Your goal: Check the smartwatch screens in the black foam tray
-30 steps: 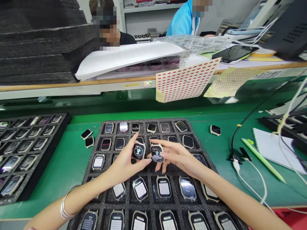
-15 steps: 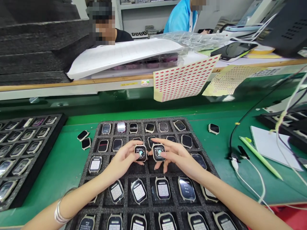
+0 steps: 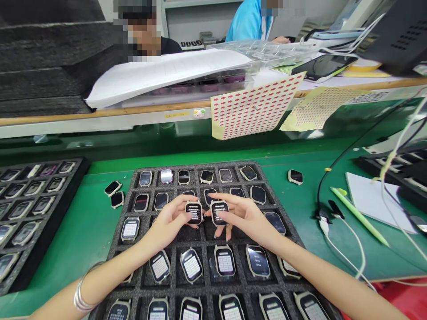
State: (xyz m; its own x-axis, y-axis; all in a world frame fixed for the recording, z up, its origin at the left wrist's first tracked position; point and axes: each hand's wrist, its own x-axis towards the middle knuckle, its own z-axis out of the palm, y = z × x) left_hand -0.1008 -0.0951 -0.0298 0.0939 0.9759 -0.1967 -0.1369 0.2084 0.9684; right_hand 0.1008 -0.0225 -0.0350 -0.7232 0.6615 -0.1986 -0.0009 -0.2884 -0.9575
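My left hand (image 3: 176, 218) is closed around a smartwatch (image 3: 194, 210), its thumb on the lit screen. In my right hand (image 3: 238, 217) is a second smartwatch (image 3: 219, 209), with the thumb likewise touching the glass. Both screens show lines of white text on black. The two watches are side by side, slightly apart, above a black foam tray (image 3: 209, 284). Several strapless watches lie in the tray's compartments; those in the nearer rows, such as a watch (image 3: 224, 261) just below my hands, show white grids or lists. My hands and forearms hide some compartments.
Another foam tray (image 3: 66, 200) of watches lies at left, with two loose watches (image 3: 115, 195) beside it. Right are a loose watch (image 3: 295, 176), cables (image 3: 353, 244), a green pen (image 3: 360, 218) and a white pad (image 3: 383, 204). Two people sit beyond the shelf (image 3: 150, 109).
Both held watches' screens have switched from a picture with a coloured figure to lines of text. The thumbs have shifted slightly on the glass. The view has moved a little.
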